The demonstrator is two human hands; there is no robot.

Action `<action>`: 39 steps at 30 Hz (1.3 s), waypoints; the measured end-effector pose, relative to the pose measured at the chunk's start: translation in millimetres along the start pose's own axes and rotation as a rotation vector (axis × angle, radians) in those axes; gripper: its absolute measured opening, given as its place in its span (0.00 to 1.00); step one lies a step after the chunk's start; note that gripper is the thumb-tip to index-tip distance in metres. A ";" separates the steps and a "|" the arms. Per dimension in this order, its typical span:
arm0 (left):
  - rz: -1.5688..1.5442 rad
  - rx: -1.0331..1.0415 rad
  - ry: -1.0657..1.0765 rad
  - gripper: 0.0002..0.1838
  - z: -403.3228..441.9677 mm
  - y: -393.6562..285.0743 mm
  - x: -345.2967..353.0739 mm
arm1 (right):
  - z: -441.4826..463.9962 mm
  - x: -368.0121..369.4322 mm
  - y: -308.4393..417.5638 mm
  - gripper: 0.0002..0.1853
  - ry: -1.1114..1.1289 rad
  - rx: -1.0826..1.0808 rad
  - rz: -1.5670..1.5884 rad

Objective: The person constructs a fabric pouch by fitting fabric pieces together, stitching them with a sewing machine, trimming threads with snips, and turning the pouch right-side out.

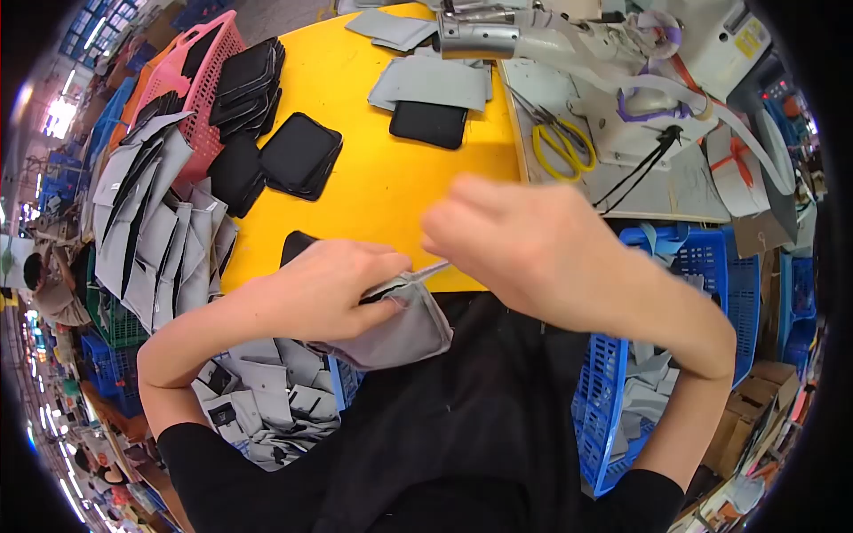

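Note:
My left hand (333,289) is closed around a grey fabric pouch (409,336), its thumb and fingers pinching the upper edge. Between thumb and forefinger a dark gap shows at the pouch's opening. From that edge a narrow light-grey strip (432,270) runs up to my right hand (524,249), which is closed on its end and smeared by motion. The pouch hangs over my lap at the table's front edge. Just behind my left hand, part of a black piece (297,243) sticks out.
The yellow table (355,89) bears black padded pieces (300,155) and grey panels (431,82). A pink basket (233,40) and grey pouches (147,222) stand left. Yellow-handled scissors (562,147) lie by the sewing machine (613,67). Blue crates (600,404) with grey pieces flank me.

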State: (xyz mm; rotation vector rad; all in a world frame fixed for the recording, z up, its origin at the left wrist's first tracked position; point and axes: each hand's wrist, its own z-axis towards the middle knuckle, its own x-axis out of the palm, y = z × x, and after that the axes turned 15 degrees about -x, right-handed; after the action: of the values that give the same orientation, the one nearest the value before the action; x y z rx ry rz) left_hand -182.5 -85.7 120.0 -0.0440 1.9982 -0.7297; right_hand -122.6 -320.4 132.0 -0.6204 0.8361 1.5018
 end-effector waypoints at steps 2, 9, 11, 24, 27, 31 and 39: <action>0.016 -0.007 -0.077 0.15 1.4 -3.7 -1.9 | -13.3 8.8 11.2 0.13 0.125 -0.035 -0.114; 0.246 -0.894 0.234 0.10 -90.8 -21.4 -1.9 | -96.4 -44.1 32.8 0.20 0.289 0.124 -0.114; -0.078 -0.164 -0.422 0.11 -107.6 20.2 28.4 | -100.0 -46.9 12.7 0.21 0.156 0.064 -0.275; 0.293 0.127 -0.335 0.14 2.4 -25.9 19.2 | 64.7 -32.3 16.0 0.19 -0.239 -0.398 -0.304; 0.212 0.036 -0.347 0.16 4.4 -19.0 29.6 | 63.2 -26.2 23.2 0.15 -0.325 -0.318 -0.271; -0.153 -0.379 -0.286 0.15 -26.3 25.8 49.6 | -22.6 1.4 24.5 0.12 -0.089 -0.352 -0.258; -0.123 -0.567 -0.485 0.23 -67.0 47.1 62.6 | -90.8 -100.8 -29.1 0.15 -0.143 0.214 -0.572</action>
State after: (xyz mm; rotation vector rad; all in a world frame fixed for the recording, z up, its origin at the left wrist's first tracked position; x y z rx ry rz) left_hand -257.4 -35.4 70.1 -0.6234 1.6771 -0.1745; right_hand -91.2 -453.7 153.8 -0.5279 0.6280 0.9120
